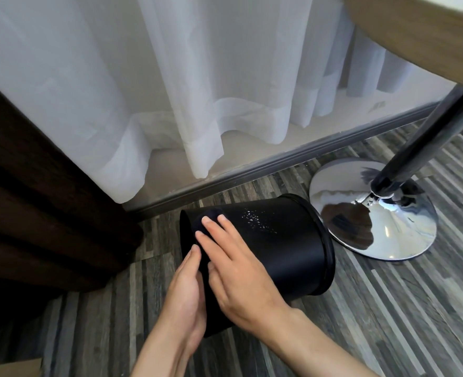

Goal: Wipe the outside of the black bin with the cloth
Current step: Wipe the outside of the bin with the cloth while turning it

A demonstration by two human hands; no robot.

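The black bin (pixel 279 240) lies tipped on its side on the grey wood-patterned floor (pixel 388 322), its rimmed mouth turned toward the right and its closed base toward the left, just beside the chrome table base (pixel 404 227) and in front of the skirting under the white curtain (pixel 170 91). The right hand (pixel 238 273) lies flat across the upper side of the bin, fingers spread and stretched toward the base end, pressing a dark cloth (pixel 207 217) against the wall — the cloth is nearly the same colour as the bin, so its edges are hard to trace, but a bunched fold shows past the fingertips. The left hand (pixel 185 297) is cupped open against the near side of the bin at its base end, steadying it rather than closing around anything. A scatter of pale specks (pixel 254 217) — droplets or dust, hard to tell which — sits on the bin's upper wall, beyond the right hand.
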